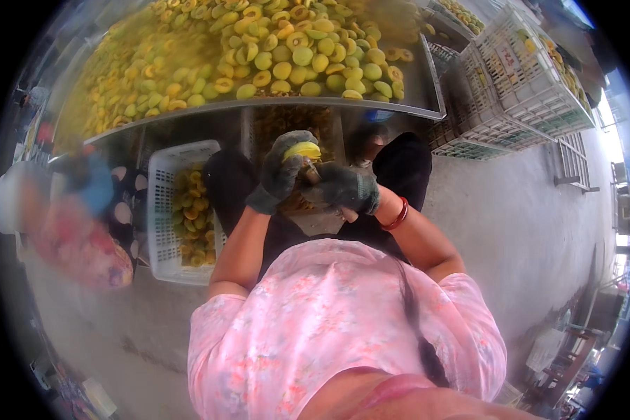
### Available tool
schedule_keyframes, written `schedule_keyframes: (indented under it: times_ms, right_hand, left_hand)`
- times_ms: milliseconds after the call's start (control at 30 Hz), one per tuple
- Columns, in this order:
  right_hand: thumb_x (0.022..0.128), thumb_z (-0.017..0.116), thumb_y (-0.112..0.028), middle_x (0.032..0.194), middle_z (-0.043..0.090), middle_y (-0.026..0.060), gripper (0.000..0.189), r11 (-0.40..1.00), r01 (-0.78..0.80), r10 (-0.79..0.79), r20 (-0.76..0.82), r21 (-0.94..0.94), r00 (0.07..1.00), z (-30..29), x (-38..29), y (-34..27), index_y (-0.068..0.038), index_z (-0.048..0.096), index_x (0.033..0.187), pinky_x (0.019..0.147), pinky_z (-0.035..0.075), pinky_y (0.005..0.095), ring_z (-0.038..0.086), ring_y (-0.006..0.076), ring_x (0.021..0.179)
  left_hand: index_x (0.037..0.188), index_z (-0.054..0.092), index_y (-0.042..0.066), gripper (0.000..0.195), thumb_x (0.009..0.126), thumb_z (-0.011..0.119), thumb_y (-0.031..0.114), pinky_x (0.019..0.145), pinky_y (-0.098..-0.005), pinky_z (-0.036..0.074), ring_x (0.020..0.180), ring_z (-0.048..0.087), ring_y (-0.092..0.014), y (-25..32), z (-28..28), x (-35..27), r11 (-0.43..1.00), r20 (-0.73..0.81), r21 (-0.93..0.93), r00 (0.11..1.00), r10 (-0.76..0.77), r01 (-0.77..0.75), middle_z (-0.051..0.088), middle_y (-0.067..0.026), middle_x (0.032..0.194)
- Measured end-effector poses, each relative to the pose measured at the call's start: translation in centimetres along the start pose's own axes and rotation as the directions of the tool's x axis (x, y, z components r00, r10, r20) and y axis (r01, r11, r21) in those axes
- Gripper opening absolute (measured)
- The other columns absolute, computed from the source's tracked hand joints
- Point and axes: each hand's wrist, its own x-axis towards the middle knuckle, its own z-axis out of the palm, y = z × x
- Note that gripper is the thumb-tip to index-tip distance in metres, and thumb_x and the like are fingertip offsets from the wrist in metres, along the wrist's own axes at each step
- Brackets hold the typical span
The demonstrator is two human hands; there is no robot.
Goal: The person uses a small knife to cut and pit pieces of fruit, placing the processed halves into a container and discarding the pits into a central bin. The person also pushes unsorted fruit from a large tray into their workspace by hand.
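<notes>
In front of my lap, my left hand [282,170], in a dark grey knit glove, grips a yellow-green fruit [303,151], apparently cut. My right hand [344,188], gloved alike, is closed around a small tool with a metal end [311,171]; its exact shape is hidden by the fingers. The metal end lies against or just under the fruit. Ahead of both hands, a metal-edged table [419,97] carries a heap of yellow-green fruit halves [302,55], several showing hollow centres.
A white plastic basket [161,262] of fruit halves [194,220] stands left of my knee. Beneath the table, a crate [337,134] holds brown scraps [294,123]. Stacked white crates [525,79] rise at the right. Close on the left sits another person [79,236], blurred.
</notes>
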Motion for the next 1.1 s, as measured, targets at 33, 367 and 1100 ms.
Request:
schedule_keyframes:
  times_ms: [33,367,1100]
  right_hand:
    - [0.082,0.059,-0.009,0.069,0.051,-0.002,0.011,0.975,-0.151,0.149,0.022,0.165,0.989,-0.1,0.0,-0.5,-0.005,0.054,0.091,0.047,0.039,0.0212,0.048,0.0054,0.055]
    - [0.082,0.059,-0.008,0.08,0.056,-0.0028,0.019,0.966,-0.209,0.219,-0.051,0.154,0.974,0.3,0.8,2.9,-0.006,0.056,0.101,0.054,0.042,0.0201,0.051,0.0057,0.063]
    - [0.089,0.038,-0.005,0.109,0.057,0.0074,0.034,0.989,-0.029,0.09,-0.429,0.147,0.899,1.4,4.2,13.1,-0.006,0.047,0.122,0.094,0.04,0.035,0.052,0.0202,0.105]
  left_hand:
    - [0.112,0.052,0.0,0.035,0.089,0.051,0.027,0.088,-0.0335,0.042,0.098,0.055,-0.024,0.2,-0.1,0.0,0.998,0.025,-0.057,0.999,-0.038,0.039,0.057,-0.0134,0.107]
    - [0.111,0.053,0.001,0.033,0.089,0.051,0.026,0.088,-0.0333,0.042,0.1,0.054,-0.024,0.1,-0.5,-0.2,0.997,0.038,0.003,0.996,-0.076,0.076,0.058,-0.0134,0.105]
    - [0.119,0.046,0.005,0.038,0.095,0.041,0.034,0.076,-0.0319,0.049,0.088,0.059,-0.024,-1.2,-3.9,0.7,0.776,-0.376,-0.616,0.817,-0.437,0.132,0.059,-0.0124,0.103]
